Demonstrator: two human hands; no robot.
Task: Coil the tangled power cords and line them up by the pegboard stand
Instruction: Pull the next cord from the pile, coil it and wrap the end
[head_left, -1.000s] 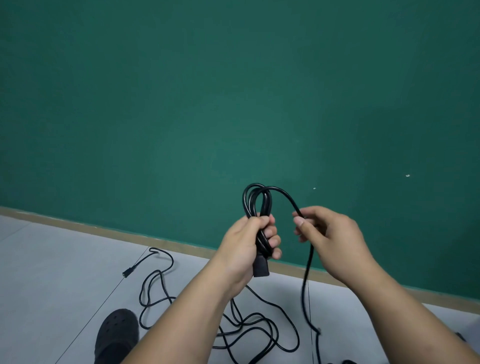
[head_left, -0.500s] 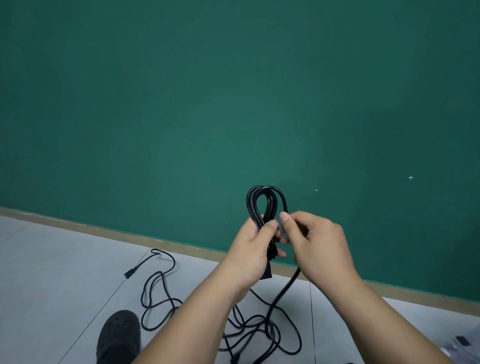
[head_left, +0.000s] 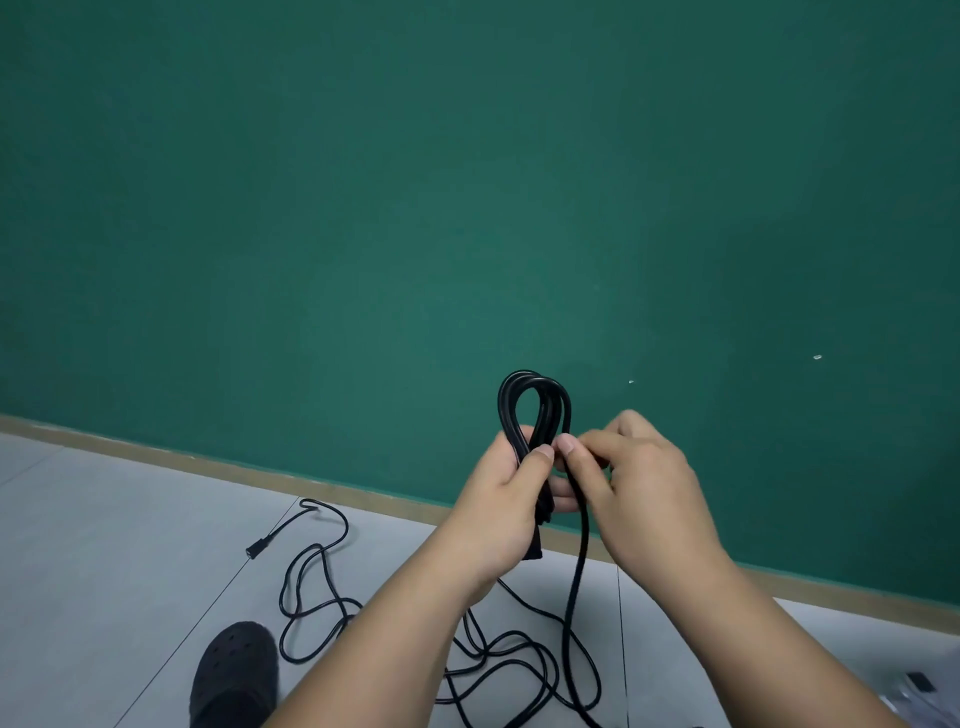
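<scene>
A black power cord is partly wound into a few narrow loops that stand up above my fists. My left hand grips the bundle of loops, with the plug end poking out below the palm. My right hand pinches the free strand right beside the left thumb; that strand drops straight down to the floor. The rest of the cord lies in a loose tangle on the grey tiles under my forearms, partly hidden by them. The pegboard stand is out of sight.
A thinner black cable with a small plug sprawls on the floor at the left. My dark clog stands at the bottom edge. A green wall with a beige skirting fills the background. Some small items show at the bottom right corner.
My right hand has moved left from apart to right against the left hand, laying another strand onto the bundle. The loop above the fists has narrowed.
</scene>
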